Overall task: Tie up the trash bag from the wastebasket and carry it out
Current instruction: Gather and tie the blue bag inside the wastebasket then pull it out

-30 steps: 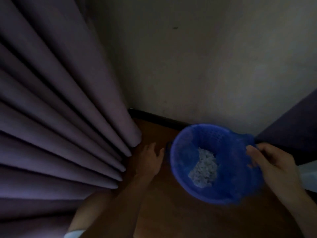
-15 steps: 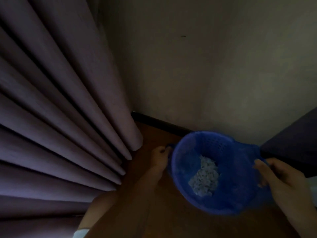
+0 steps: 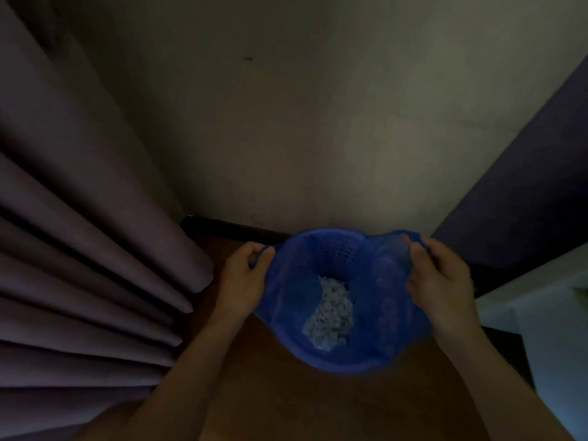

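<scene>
A round blue perforated wastebasket (image 3: 340,253) stands on the brown floor in a dim corner. A thin blue trash bag (image 3: 381,300) lines it, with pale crumpled scraps (image 3: 331,316) at the bottom. My left hand (image 3: 243,275) pinches the bag's edge at the basket's left rim. On the right side my right hand (image 3: 442,275) grips the bag's edge, which is lifted a little off the rim there.
Folds of a purple curtain (image 3: 95,265) hang close on the left. A plain wall (image 3: 286,122) with a dark baseboard (image 3: 229,226) stands just behind the basket. A dark purple panel (image 3: 525,192) and a white surface (image 3: 541,313) are on the right.
My left hand moved from the floor beside the basket up to its left rim and took hold of the bag's edge. My right hand kept its grip and lifted the edge.
</scene>
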